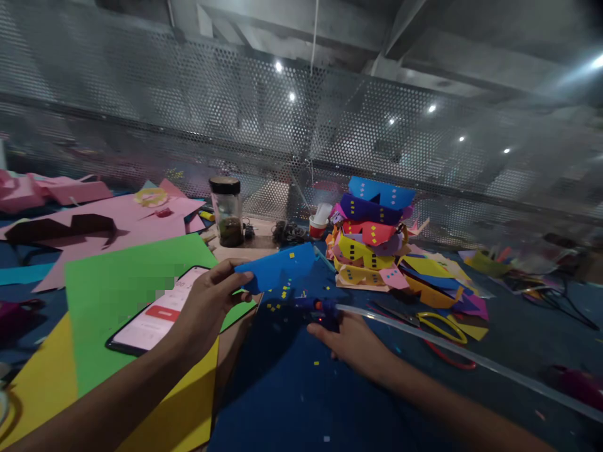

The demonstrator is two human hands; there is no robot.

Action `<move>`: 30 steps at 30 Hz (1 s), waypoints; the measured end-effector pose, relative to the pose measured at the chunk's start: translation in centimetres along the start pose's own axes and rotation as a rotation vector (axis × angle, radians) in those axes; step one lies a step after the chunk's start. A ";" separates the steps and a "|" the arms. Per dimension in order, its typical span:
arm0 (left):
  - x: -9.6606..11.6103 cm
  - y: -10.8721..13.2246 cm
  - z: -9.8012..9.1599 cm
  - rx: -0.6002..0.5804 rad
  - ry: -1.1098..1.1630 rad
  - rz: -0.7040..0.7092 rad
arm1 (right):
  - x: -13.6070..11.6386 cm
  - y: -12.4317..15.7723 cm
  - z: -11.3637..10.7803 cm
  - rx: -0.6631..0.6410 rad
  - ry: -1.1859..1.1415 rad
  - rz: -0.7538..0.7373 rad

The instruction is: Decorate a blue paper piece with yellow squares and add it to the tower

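A: what's the left hand [207,307] got?

B: it's pinching a blue paper piece [280,267] by its edge, held up over the table [292,402], just right of the phone [151,317]. Right hand [353,342] is wrapped around the glue gun [320,309], right below the paper.

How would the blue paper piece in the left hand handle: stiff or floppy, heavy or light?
Probably light: the blue paper piece is a thin sheet that the left hand pinches by one end. Likely somewhat stiff, since it juts out sideways without drooping. It would probably crease easily if squeezed.
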State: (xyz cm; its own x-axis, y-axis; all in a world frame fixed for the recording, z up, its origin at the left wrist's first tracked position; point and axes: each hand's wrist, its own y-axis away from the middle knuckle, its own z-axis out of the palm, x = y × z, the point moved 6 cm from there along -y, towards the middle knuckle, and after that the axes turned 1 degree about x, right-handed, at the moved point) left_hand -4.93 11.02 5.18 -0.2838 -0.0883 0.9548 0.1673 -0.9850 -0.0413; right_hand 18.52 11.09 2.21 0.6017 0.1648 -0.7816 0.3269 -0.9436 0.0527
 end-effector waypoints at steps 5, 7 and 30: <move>-0.1 0.2 0.1 -0.017 -0.013 -0.005 | -0.7 -0.5 -0.1 0.009 0.078 -0.062; -0.1 0.2 0.2 -0.019 -0.014 -0.012 | -1.0 -0.7 0.0 -0.013 0.115 -0.088; 0.0 0.0 0.3 -0.028 0.005 -0.001 | -0.8 -0.5 -0.2 0.023 0.082 -0.037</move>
State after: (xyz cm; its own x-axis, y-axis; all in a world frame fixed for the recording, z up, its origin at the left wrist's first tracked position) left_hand -4.65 11.03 5.23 -0.2882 -0.0881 0.9535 0.1403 -0.9889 -0.0490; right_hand 18.02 11.50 3.00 0.6478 0.2217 -0.7289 0.3335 -0.9427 0.0097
